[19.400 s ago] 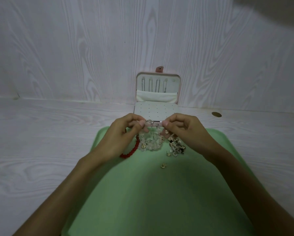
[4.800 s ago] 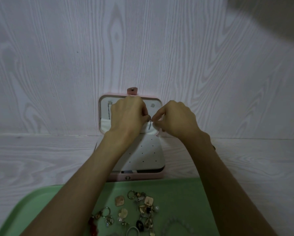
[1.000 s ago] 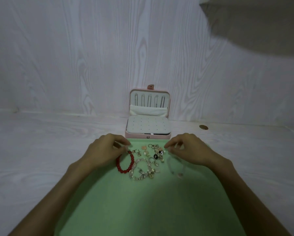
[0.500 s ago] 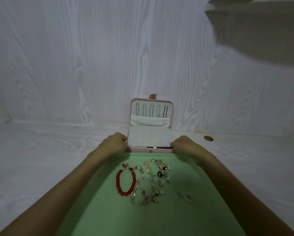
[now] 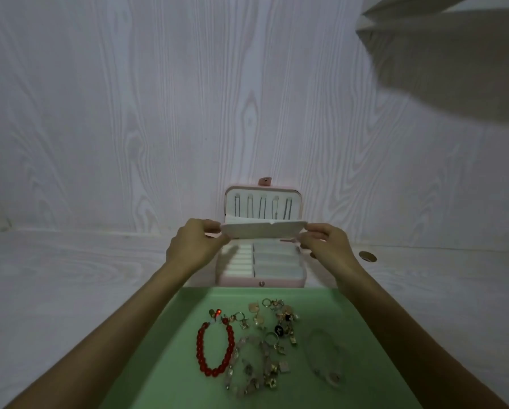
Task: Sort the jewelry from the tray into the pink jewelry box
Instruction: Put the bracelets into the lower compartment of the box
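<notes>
Half a second ago both hands lay at the front corners of the box with the dotted panel flat over its base; now that panel (image 5: 261, 230) is lifted clear of the base and held level in front of the lid. Left hand (image 5: 194, 246) pinches the panel's left end between thumb and curled fingers, and right hand (image 5: 328, 247) pinches its right end the same way, thumb on top, fingers curled beneath.

With the panel up, the base of the pink box (image 5: 260, 281) shows its compartments: a column of narrow padded rolls on the left and wider slots on the right. What lies in them cannot be told. The lid (image 5: 263, 205) stands upright against the wall, with five thin chains hanging from its row of hooks above a white pocket, partly hidden by the raised panel. A snap tab sticks up from the lid's top edge.

The box sits on the white wood-grain table (image 5: 70, 276), touching the far edge of the green tray (image 5: 365, 320). The jewelry is on the tray, none of it in either hand. A red bead bracelet (image 5: 214, 348) lies on the left of the pile. Beside it a heap of rings, charms and small gold pieces (image 5: 272, 329) mixes with a clear bead bracelet (image 5: 251, 367). A second clear strand (image 5: 324, 361) lies apart on the right, faint against the green.

A small round brown spot (image 5: 367, 256) marks the table right of the box.
</notes>
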`<state>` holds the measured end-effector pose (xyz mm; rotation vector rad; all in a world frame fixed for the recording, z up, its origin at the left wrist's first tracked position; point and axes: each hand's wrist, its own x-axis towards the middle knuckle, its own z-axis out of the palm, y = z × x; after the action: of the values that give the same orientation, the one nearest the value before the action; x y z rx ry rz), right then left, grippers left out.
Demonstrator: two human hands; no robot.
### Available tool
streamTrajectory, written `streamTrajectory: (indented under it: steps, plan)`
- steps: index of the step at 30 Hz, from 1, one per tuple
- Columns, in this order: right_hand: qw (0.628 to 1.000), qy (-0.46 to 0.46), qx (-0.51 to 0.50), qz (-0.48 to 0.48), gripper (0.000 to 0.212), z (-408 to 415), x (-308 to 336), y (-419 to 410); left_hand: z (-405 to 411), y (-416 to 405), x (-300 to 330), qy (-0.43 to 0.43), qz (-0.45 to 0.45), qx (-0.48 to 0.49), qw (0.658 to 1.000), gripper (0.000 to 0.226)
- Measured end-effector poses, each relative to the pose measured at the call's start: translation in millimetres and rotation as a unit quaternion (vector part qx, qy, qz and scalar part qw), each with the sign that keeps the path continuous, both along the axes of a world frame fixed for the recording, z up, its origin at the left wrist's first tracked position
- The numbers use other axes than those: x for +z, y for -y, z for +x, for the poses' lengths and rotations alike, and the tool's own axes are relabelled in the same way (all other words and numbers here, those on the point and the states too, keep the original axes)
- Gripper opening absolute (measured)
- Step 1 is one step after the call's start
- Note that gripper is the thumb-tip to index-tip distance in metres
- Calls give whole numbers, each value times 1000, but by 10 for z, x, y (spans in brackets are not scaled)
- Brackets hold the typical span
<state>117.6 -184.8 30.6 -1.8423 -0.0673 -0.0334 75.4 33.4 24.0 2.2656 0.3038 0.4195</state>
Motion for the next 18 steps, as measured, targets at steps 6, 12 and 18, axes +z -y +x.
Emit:
streamTrajectory:
  steps: [6,12,18]
  plan:
    - [997,30,-75,9,32,442,14,-129,335,-62,63,43,-86,56,994,40]
    - [996,-10,-89,-28,57,690,-99,-197,529,-35,-22,0,-145,11,989,45]
    - [996,-3,-89,-31,44,775,-142,-215,636,-61,-63,-33,-165,16,986,40]
